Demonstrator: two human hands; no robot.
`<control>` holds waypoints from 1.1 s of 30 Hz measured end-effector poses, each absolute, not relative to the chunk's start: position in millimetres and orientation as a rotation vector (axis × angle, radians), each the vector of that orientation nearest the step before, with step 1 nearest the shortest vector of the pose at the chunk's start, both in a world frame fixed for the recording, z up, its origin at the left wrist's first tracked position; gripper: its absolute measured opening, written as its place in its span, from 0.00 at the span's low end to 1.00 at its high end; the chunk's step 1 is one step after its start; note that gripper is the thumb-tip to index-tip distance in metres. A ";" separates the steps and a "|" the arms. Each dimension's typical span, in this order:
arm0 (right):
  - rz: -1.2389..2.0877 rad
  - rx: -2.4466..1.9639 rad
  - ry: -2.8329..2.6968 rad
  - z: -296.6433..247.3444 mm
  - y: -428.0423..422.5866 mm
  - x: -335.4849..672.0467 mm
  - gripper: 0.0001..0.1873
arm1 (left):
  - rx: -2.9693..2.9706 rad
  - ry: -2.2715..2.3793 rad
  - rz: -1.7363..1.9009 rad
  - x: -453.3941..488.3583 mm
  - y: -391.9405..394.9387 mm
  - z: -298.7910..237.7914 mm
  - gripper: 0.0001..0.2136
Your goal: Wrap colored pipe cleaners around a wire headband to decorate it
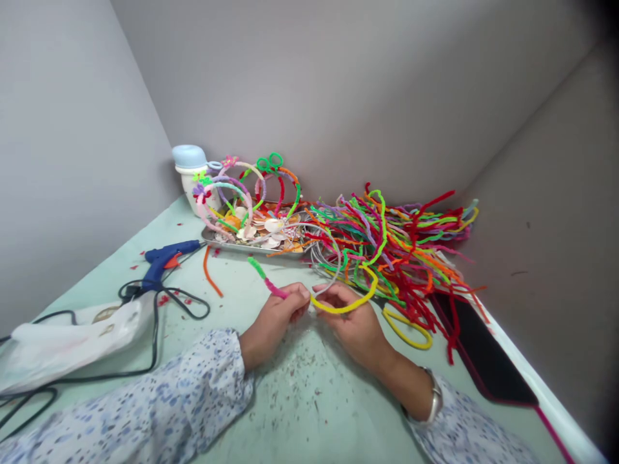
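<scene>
My left hand (275,316) is pinched shut on a green and pink pipe cleaner (265,277) that sticks up to the left. My right hand (351,319) is closed on a curved yellow pipe cleaner (355,301) that arcs up to the right. Both hands rest close together on the pale green table (300,393), their fingertips almost touching. A grey headband (329,270) curves just behind my right hand.
A big pile of coloured pipe cleaners (391,241) lies behind my right hand. A metal tray (232,245) holds shells and decorated headbands (251,187). A blue glue gun (167,258) with black cable, a white bag (62,348), a white jar (191,171) and a dark phone (483,354) lie around.
</scene>
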State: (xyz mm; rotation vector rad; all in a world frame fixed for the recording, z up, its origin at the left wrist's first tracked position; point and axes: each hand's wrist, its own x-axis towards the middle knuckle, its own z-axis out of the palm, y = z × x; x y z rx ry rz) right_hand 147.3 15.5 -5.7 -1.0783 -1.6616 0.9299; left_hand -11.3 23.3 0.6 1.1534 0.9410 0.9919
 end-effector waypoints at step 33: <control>0.862 -1.176 -1.589 -12.9 14.0 144.0 0.05 | 1.241 0.891 0.933 -10.6 22.9 1.5 0.12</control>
